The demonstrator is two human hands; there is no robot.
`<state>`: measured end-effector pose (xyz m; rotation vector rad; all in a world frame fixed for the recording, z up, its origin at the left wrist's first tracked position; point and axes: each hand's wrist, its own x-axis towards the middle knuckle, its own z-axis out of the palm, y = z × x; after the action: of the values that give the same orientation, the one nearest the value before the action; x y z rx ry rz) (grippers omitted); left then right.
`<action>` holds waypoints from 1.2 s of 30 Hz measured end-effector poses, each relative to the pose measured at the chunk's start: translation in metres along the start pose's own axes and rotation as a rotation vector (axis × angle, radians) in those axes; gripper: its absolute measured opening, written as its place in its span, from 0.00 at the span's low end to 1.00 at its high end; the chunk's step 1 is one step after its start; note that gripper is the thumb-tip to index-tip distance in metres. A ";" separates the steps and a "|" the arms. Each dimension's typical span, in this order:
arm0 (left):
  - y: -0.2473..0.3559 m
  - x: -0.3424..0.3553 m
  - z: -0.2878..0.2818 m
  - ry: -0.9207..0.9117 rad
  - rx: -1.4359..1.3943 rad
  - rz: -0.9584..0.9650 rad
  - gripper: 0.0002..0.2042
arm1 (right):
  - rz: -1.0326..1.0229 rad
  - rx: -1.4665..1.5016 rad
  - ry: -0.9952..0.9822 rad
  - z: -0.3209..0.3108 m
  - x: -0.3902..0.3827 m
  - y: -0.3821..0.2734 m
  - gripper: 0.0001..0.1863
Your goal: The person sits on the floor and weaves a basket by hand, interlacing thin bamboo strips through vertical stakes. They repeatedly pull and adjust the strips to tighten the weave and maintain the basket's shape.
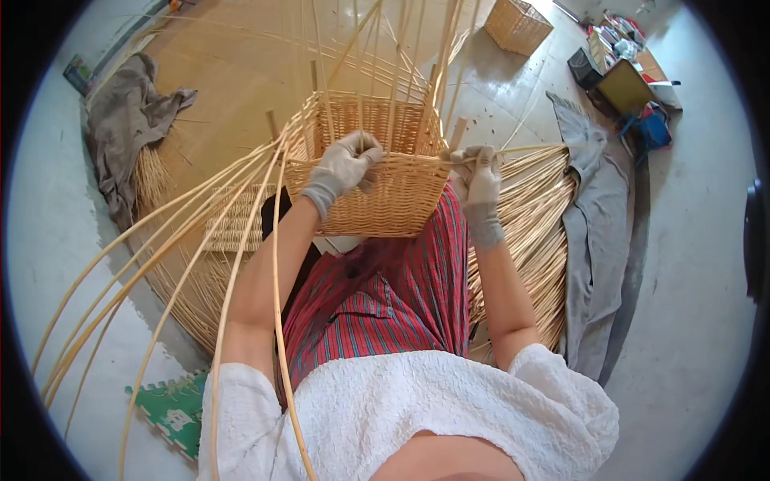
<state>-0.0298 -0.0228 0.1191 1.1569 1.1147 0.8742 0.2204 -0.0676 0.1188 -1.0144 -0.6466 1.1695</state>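
A half-woven wicker basket [385, 200] sits at my lap, its side facing me. Upright stakes rise from its walls, and long loose wicker rods [228, 172] fan out from its left corner. My left hand [346, 166], in a pale work glove, is closed at the near rim, its fingers curled around the edge. At the right corner, beside a short wooden corner post [458, 134], my gloved right hand [480, 178] is closed in a pinch on a thin wicker rod [529, 147] that runs out to the right. Its fingertips are partly hidden.
A big bundle of wicker rods [525, 228] lies at my right, partly under a grey cloth [597, 232]. Another grey cloth [132, 120] covers rods at left, near a flat woven panel [241, 216]. A finished basket [518, 26] stands far off; a blue stool [648, 128] is at right.
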 end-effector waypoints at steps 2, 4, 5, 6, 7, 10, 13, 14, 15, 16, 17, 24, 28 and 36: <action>0.010 0.020 0.002 0.117 0.240 0.229 0.18 | -0.064 -0.008 0.003 0.000 0.001 0.001 0.20; 0.008 0.025 0.008 0.230 0.382 0.282 0.21 | -0.144 0.001 0.033 0.015 -0.009 0.005 0.22; 0.008 0.026 0.010 0.284 0.407 0.230 0.23 | -0.167 -0.090 -0.069 0.023 -0.030 0.005 0.22; 0.008 0.028 0.012 0.327 0.434 0.188 0.25 | -0.148 -0.100 -0.077 0.020 -0.030 0.002 0.21; 0.008 0.032 0.011 0.317 0.431 0.166 0.28 | -0.129 -0.109 -0.086 0.017 -0.029 -0.001 0.21; 0.019 0.007 0.026 0.479 0.094 0.423 0.26 | -0.189 -0.046 0.034 -0.030 0.000 -0.002 0.13; 0.017 0.014 0.048 0.360 0.588 0.613 0.18 | -0.259 0.074 0.236 -0.050 0.006 -0.008 0.07; 0.010 0.016 0.058 0.220 0.608 0.499 0.17 | -0.237 -0.009 0.237 -0.056 0.005 -0.007 0.07; 0.006 0.016 0.066 0.094 0.637 0.383 0.15 | -0.226 -0.076 0.221 -0.055 0.010 -0.008 0.08; -0.006 0.026 0.067 0.031 0.660 0.327 0.15 | -0.226 -0.137 0.191 -0.039 0.018 -0.016 0.08; -0.016 0.037 0.065 -0.030 0.682 0.269 0.15 | -0.325 -0.321 0.122 -0.023 0.029 -0.029 0.10; 0.001 0.035 0.085 0.073 0.604 0.134 0.15 | -0.376 0.109 -0.166 -0.001 0.092 -0.018 0.09; 0.005 0.014 0.088 0.193 0.624 0.262 0.16 | -0.299 0.410 0.137 -0.034 0.067 0.027 0.07; -0.017 0.017 0.106 0.254 1.058 0.923 0.50 | -0.143 0.959 0.050 -0.029 0.076 -0.040 0.28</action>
<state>0.0765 -0.0368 0.1027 2.6217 1.2801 1.1570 0.2853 -0.0062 0.1357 -0.1742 -0.0627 1.1283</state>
